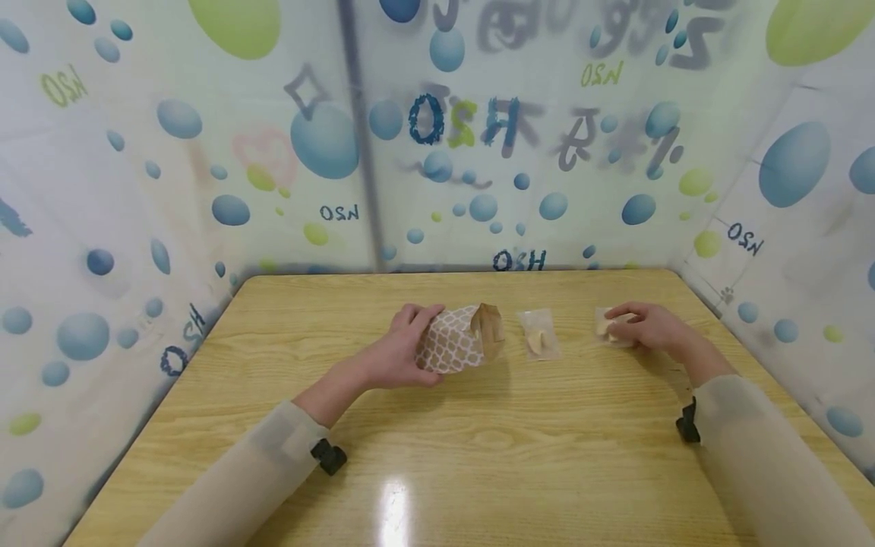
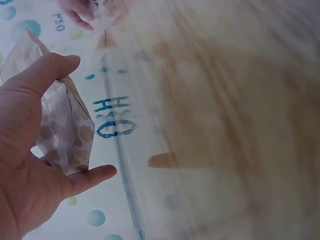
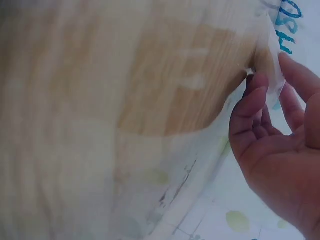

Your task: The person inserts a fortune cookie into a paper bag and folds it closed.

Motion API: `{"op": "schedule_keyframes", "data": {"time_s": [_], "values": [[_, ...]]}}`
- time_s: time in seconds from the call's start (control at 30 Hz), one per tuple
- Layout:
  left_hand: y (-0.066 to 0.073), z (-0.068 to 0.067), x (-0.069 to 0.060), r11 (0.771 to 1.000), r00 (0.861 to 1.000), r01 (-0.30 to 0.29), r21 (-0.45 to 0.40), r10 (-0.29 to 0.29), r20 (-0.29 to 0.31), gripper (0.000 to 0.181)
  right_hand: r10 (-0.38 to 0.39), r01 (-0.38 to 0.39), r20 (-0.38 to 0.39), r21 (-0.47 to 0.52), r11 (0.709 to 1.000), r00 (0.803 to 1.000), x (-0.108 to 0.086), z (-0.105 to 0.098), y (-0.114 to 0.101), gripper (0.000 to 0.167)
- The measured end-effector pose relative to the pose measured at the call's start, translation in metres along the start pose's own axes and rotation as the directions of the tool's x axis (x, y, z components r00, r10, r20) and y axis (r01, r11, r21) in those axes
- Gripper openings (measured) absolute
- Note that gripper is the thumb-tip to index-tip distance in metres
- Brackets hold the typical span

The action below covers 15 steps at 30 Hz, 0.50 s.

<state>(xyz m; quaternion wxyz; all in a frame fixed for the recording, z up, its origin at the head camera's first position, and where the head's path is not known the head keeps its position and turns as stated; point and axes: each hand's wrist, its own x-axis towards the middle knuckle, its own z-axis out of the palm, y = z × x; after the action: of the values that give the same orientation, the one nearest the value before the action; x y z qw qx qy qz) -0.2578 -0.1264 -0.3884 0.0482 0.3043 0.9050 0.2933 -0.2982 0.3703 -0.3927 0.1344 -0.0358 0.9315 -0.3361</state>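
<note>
My left hand (image 1: 403, 353) grips a brown paper bag (image 1: 447, 342) with a white lattice pattern, thumb on one side and fingers on the other. Tilted over the table, the bag has its crumpled open mouth facing right. In the left wrist view the same bag (image 2: 67, 132) sits between thumb and fingers. Over on the right, my right hand (image 1: 649, 328) pinches a small clear plastic packet (image 1: 603, 323) with pale contents, its far side partly covered by the fingers. The right wrist view shows that packet (image 3: 274, 60) at the fingertips. What the bag holds is hidden.
A second clear packet (image 1: 538, 336) with a pale, curved piece inside lies flat between the bag and my right hand. The wooden table (image 1: 492, 441) ends at patterned cloth walls (image 1: 472, 205) behind and on both sides.
</note>
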Motion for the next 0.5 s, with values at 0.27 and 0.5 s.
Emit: {"op": "schedule_keyframes", "data": {"time_s": [0.27,0.5], "values": [[0.000,0.000,0.001,1.000,1.000,0.000,0.002,0.000,-0.001,0.114,-0.030,0.030,0.030,0.004,1.000,0.999,-0.008,0.010,-0.014,0.065],[0.000,0.001,0.001,1.000,1.000,-0.005,0.001,0.005,0.003,0.114,-0.149,0.151,-0.038,0.065,0.986,0.988,-0.022,0.021,-0.035,0.067]]}}
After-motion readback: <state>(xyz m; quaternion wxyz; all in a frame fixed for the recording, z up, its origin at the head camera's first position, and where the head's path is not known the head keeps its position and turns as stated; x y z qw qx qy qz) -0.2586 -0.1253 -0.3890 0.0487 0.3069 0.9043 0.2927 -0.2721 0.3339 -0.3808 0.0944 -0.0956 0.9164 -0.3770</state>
